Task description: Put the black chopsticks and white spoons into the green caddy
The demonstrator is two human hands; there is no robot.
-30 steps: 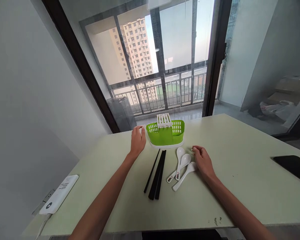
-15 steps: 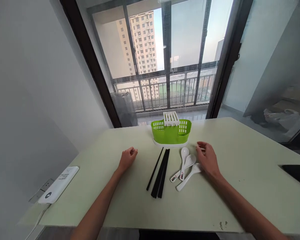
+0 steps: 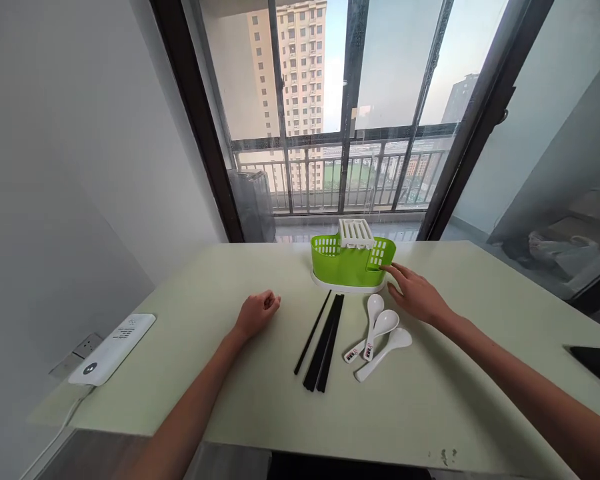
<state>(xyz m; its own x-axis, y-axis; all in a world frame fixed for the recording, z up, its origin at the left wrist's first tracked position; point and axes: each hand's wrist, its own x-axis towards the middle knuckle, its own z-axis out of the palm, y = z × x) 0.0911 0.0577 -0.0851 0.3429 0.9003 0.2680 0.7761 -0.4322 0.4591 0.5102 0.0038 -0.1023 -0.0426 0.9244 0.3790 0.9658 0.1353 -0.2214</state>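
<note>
A green basket (image 3: pixel 347 266) with a white slatted top (image 3: pixel 356 233) and a white base stands at the far side of the table. My right hand (image 3: pixel 416 293) is at the basket's right end, fingers stretched out and apart, with the fingertips at its rim; whether they touch it I cannot tell. Closer to me lie three white spoons (image 3: pixel 391 341), two of them crossed, with labels on their handles. Left of the spoons are several black chopsticks (image 3: pixel 325 347), one lying apart from the bunch. My left hand (image 3: pixel 258 313) rests on the table in a loose fist, with nothing visible in it.
The pale green table (image 3: pixel 220 393) ends at a glass sliding door with a dark frame (image 3: pixel 195 120). On the left is a white power strip (image 3: pixel 115 348) with a cable, beside the wall. A black flat object (image 3: pixel 597 367) lies at the right edge.
My right hand has moved from beside the spoons up to the basket's right end, and its fingers have stretched out. My left hand stays in place. The whole view has shifted slightly.
</note>
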